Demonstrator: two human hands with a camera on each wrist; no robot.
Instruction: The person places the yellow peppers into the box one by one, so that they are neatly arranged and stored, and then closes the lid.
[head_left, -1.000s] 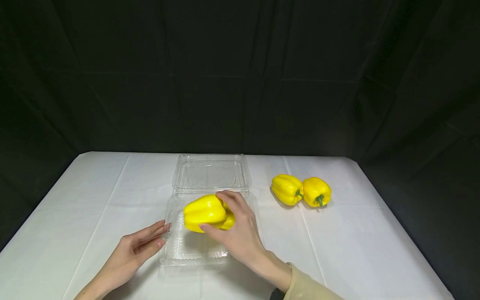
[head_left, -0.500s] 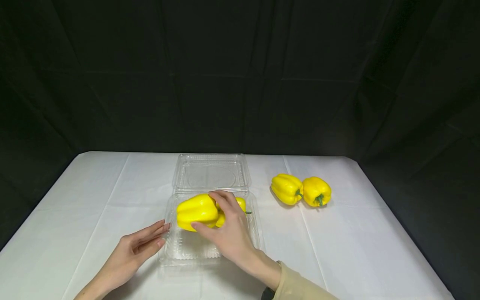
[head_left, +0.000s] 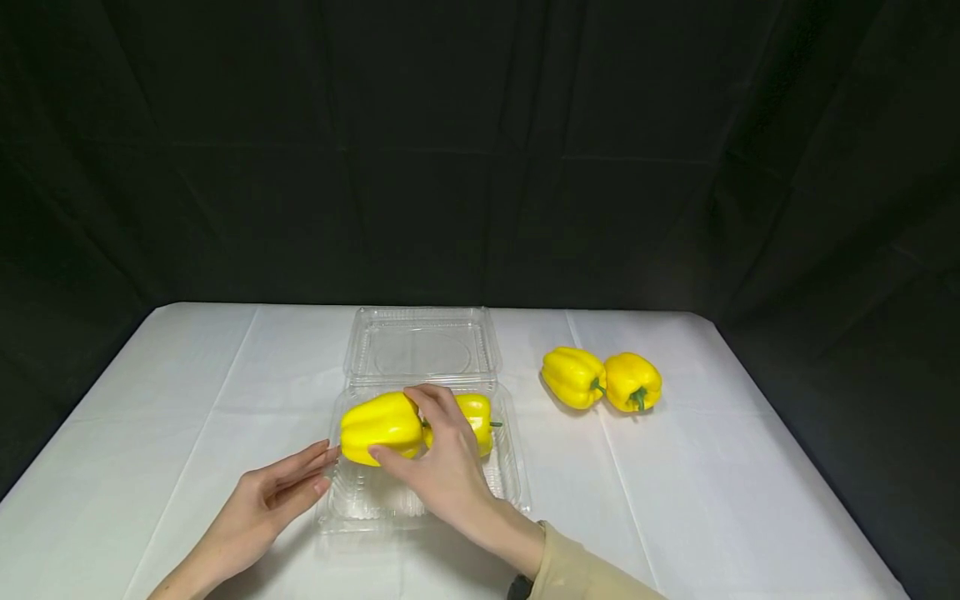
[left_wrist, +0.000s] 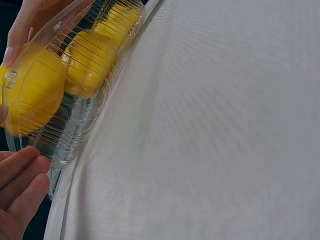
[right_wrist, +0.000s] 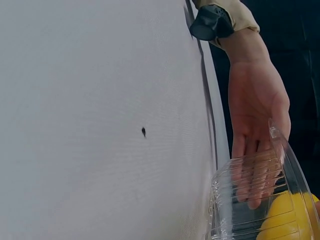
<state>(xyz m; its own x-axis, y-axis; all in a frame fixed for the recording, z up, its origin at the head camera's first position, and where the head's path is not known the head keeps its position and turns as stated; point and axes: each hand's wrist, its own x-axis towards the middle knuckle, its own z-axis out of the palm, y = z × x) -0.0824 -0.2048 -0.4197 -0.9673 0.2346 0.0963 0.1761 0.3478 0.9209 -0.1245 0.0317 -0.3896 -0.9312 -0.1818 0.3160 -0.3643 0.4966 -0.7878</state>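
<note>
My right hand (head_left: 442, 450) grips a yellow bell pepper (head_left: 381, 427) between thumb and fingers, over the left part of a clear plastic clamshell container (head_left: 375, 504). A second yellow bell pepper (head_left: 476, 408) lies in the container's right part, stem pointing right, partly hidden behind my right hand. My left hand (head_left: 270, 500) stays at the container's left edge, fingers extended with their tips right at its wall. In the left wrist view, the held pepper shows through the ribbed side, close above the fingers (left_wrist: 25, 172) of my left hand.
The container's lid (head_left: 422, 346) lies folded back, away from me. Two more yellow bell peppers (head_left: 573, 377) rest side by side on the white-clothed table (head_left: 720, 500) to the right. A dark curtain (head_left: 480, 150) hangs behind the table.
My right hand has carried its bell pepper leftward over the container, uncovering more of the pepper on the right. My left hand has stayed in place.
</note>
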